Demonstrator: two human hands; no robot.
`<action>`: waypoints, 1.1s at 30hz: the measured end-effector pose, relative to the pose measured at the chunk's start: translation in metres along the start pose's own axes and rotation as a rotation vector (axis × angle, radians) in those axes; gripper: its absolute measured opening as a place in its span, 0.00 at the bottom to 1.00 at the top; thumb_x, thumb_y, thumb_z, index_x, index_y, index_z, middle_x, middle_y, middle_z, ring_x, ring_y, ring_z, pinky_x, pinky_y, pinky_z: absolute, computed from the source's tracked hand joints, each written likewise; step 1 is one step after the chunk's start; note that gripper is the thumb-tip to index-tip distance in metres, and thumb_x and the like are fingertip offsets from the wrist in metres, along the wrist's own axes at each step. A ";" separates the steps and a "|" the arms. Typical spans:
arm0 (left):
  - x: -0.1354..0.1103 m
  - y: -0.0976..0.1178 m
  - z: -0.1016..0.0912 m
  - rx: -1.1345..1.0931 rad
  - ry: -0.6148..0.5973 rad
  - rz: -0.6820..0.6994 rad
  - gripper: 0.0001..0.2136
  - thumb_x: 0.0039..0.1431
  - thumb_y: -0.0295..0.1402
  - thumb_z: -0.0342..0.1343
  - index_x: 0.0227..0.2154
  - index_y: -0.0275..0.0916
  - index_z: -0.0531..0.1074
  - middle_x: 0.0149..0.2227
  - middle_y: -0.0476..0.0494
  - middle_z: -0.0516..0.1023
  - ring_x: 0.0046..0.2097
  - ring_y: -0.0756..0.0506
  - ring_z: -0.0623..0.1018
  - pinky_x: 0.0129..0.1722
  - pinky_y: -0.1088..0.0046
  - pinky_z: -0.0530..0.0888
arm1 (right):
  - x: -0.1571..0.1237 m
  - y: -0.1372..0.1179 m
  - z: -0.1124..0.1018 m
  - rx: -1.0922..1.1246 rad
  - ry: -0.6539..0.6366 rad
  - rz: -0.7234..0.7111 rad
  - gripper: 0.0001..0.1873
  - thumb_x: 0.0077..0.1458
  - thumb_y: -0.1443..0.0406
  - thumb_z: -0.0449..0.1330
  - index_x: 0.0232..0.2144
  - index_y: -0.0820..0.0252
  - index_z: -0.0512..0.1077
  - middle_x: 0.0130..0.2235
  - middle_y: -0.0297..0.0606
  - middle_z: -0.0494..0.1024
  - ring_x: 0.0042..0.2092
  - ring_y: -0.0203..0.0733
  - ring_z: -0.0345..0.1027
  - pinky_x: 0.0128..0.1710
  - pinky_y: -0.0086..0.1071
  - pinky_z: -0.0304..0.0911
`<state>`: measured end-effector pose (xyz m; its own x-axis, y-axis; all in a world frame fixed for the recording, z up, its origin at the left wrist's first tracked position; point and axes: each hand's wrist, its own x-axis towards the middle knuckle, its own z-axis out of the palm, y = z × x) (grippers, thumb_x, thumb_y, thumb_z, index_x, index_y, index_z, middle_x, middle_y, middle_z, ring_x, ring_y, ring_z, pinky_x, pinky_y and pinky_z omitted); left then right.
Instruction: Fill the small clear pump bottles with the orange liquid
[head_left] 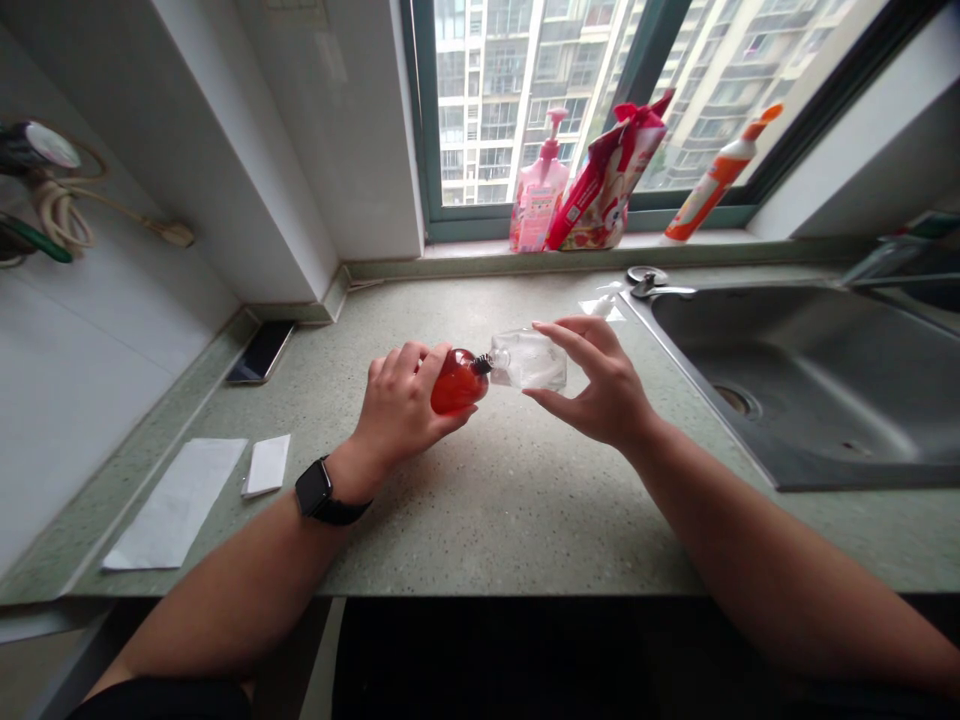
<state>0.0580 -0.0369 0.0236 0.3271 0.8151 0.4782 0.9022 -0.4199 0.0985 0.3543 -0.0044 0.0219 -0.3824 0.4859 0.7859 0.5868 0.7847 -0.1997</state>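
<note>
My left hand (405,400) is wrapped round a rounded bottle (459,382) of red-orange colour, tilted on its side with its dark threaded neck toward the right. My right hand (596,382) grips a clear bottle (536,360) between thumb and fingers, its neck turned to the left. The two necks meet, or nearly meet, over the middle of the counter; whether they touch I cannot tell. A white pump top (600,305) appears to lie behind my right hand, partly hidden by it.
Right of my hands is a steel sink (840,400) with a tap (892,255). A phone (262,352), a paper sheet (176,505) and a folded tissue (267,465) lie at left. On the sill stand a pink pump bottle (538,200), a red bag (611,185) and an orange bottle (709,190).
</note>
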 end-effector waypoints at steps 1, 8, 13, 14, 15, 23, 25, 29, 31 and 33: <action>0.000 0.000 0.000 -0.001 0.001 0.000 0.39 0.61 0.59 0.68 0.66 0.40 0.71 0.55 0.33 0.78 0.52 0.31 0.77 0.52 0.52 0.70 | 0.000 0.000 0.000 -0.002 -0.001 -0.002 0.46 0.58 0.61 0.73 0.74 0.41 0.65 0.58 0.45 0.76 0.57 0.59 0.75 0.56 0.56 0.77; 0.000 0.000 0.000 -0.008 0.006 0.000 0.39 0.61 0.60 0.67 0.66 0.41 0.71 0.54 0.34 0.78 0.52 0.32 0.77 0.52 0.53 0.70 | 0.002 -0.002 -0.002 -0.006 0.007 -0.027 0.48 0.58 0.63 0.73 0.77 0.41 0.62 0.59 0.46 0.75 0.59 0.60 0.75 0.57 0.56 0.76; 0.000 0.000 0.000 -0.018 0.003 0.000 0.39 0.61 0.61 0.67 0.67 0.41 0.70 0.55 0.33 0.78 0.52 0.32 0.77 0.52 0.53 0.71 | 0.002 -0.001 -0.002 -0.002 0.005 -0.032 0.48 0.58 0.63 0.73 0.77 0.41 0.62 0.60 0.47 0.75 0.59 0.60 0.74 0.58 0.58 0.76; 0.000 0.001 0.000 -0.017 0.001 0.000 0.39 0.61 0.61 0.67 0.67 0.41 0.70 0.55 0.33 0.78 0.52 0.31 0.77 0.52 0.53 0.71 | 0.002 -0.001 -0.002 -0.003 0.004 -0.035 0.48 0.59 0.63 0.73 0.77 0.41 0.62 0.60 0.47 0.75 0.59 0.60 0.74 0.58 0.58 0.76; 0.000 0.001 0.000 -0.016 -0.001 0.000 0.39 0.61 0.61 0.67 0.67 0.41 0.70 0.55 0.33 0.78 0.52 0.31 0.77 0.52 0.53 0.71 | 0.002 -0.001 -0.002 -0.005 0.005 -0.039 0.48 0.59 0.63 0.73 0.77 0.41 0.62 0.60 0.47 0.75 0.59 0.60 0.74 0.57 0.57 0.77; 0.000 0.002 -0.001 -0.003 -0.004 0.002 0.39 0.62 0.60 0.67 0.66 0.40 0.70 0.55 0.33 0.78 0.52 0.31 0.77 0.52 0.53 0.71 | 0.001 -0.001 -0.001 -0.017 0.017 -0.036 0.48 0.59 0.63 0.72 0.77 0.39 0.61 0.61 0.46 0.75 0.60 0.61 0.74 0.59 0.59 0.75; 0.000 0.002 -0.001 -0.003 0.000 0.005 0.39 0.62 0.60 0.67 0.66 0.41 0.70 0.55 0.33 0.78 0.52 0.32 0.77 0.52 0.53 0.71 | 0.001 -0.001 -0.001 -0.016 0.017 -0.038 0.49 0.59 0.63 0.72 0.78 0.39 0.60 0.61 0.46 0.75 0.60 0.61 0.74 0.60 0.59 0.75; 0.000 0.001 0.000 -0.012 0.007 0.005 0.39 0.61 0.61 0.67 0.66 0.41 0.70 0.55 0.33 0.78 0.52 0.32 0.77 0.52 0.53 0.70 | 0.000 -0.001 -0.002 -0.023 0.005 -0.039 0.50 0.59 0.64 0.71 0.78 0.38 0.59 0.62 0.47 0.74 0.61 0.61 0.74 0.61 0.61 0.75; 0.000 0.001 0.000 -0.022 0.011 0.005 0.39 0.61 0.61 0.67 0.67 0.42 0.70 0.55 0.33 0.78 0.52 0.31 0.77 0.52 0.53 0.70 | 0.000 -0.001 -0.003 -0.032 -0.004 -0.034 0.51 0.59 0.65 0.71 0.78 0.37 0.57 0.62 0.46 0.74 0.62 0.62 0.74 0.61 0.62 0.74; 0.000 0.001 0.000 -0.030 0.014 0.006 0.39 0.61 0.61 0.67 0.67 0.43 0.70 0.55 0.33 0.78 0.52 0.31 0.77 0.52 0.53 0.70 | 0.000 -0.002 -0.003 -0.038 -0.010 -0.027 0.52 0.59 0.65 0.71 0.79 0.36 0.56 0.63 0.46 0.74 0.62 0.63 0.73 0.62 0.63 0.74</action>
<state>0.0588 -0.0374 0.0232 0.3279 0.8069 0.4913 0.8913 -0.4366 0.1220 0.3554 -0.0068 0.0238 -0.4055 0.4688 0.7847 0.6031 0.7823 -0.1558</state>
